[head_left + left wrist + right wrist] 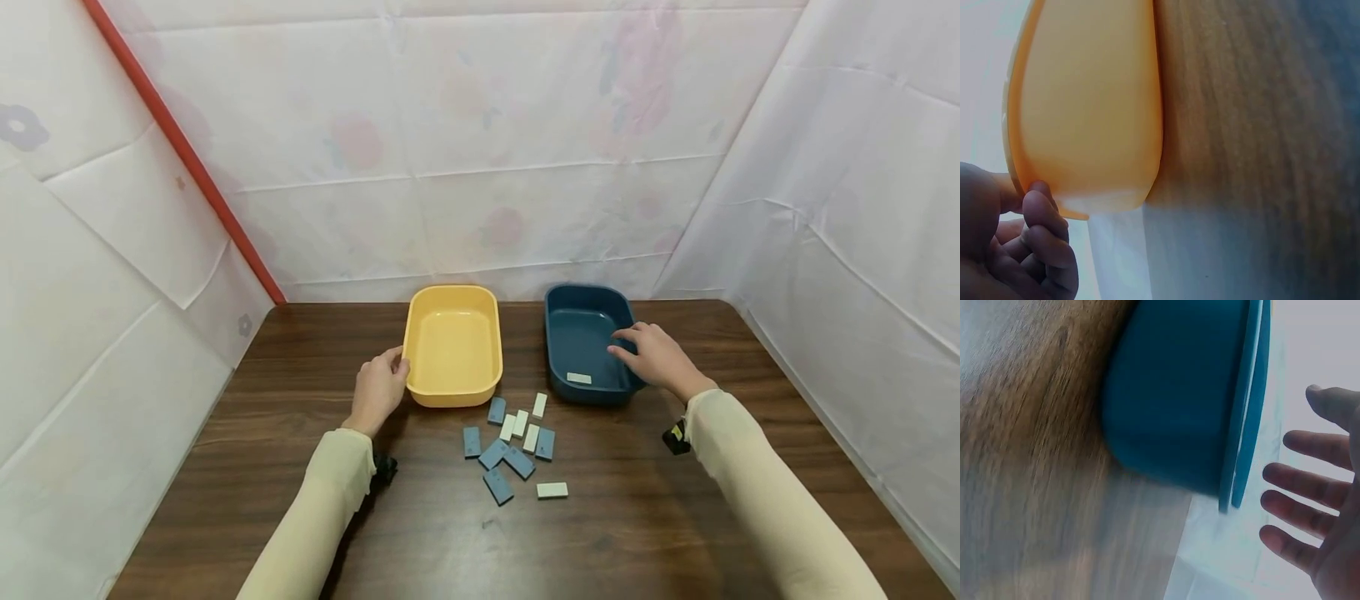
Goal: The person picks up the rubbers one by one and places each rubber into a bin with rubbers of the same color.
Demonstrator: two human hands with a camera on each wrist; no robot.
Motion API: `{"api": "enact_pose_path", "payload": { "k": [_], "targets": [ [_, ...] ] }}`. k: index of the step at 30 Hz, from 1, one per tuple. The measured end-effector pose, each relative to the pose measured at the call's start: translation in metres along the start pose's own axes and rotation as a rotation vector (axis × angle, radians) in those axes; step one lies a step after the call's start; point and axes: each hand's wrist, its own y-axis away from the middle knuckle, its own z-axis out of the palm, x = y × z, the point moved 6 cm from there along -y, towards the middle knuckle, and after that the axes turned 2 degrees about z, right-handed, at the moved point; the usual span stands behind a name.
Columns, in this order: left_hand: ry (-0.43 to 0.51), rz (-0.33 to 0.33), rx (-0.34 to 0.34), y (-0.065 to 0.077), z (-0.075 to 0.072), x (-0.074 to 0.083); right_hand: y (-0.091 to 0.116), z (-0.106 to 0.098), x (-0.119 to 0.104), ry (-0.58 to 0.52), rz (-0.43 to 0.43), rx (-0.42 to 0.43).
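My left hand [378,385] is at the left side of a yellow plastic bin [452,350], thumb and fingers pinching its rim; the left wrist view shows the other fingers curled below that edge. Over the right side of a dark blue bin [581,337] hovers my right hand [658,357], fingers spread with nothing between them. In the right wrist view its straight fingers stand apart from the blue rim [1244,406]. One small white rectangular tile [578,378] lies inside the blue bin near its front wall.
In front of the bins lie several blue-grey tiles [493,454] and several white tiles [520,423], loosely grouped on the dark wooden table [622,500]. Another white tile [552,491] lies nearer me. White sheets [450,167] enclose the back and sides; a red strip [187,154] runs down the left corner.
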Motion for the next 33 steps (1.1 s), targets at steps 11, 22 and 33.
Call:
{"api": "enact_pose_path", "payload": {
  "k": [11,22,33],
  "targets": [
    [-0.012,-0.02,0.024,0.001,0.002,0.0,0.016,-0.001,0.023,-0.039,0.07,0.063],
    [-0.019,-0.04,0.021,0.003,0.007,0.003,0.034,0.007,0.049,-0.064,0.112,0.087],
    [-0.009,-0.032,0.019,0.003,0.005,0.006,0.035,0.022,0.054,-0.136,0.157,0.056]
  ]
}}
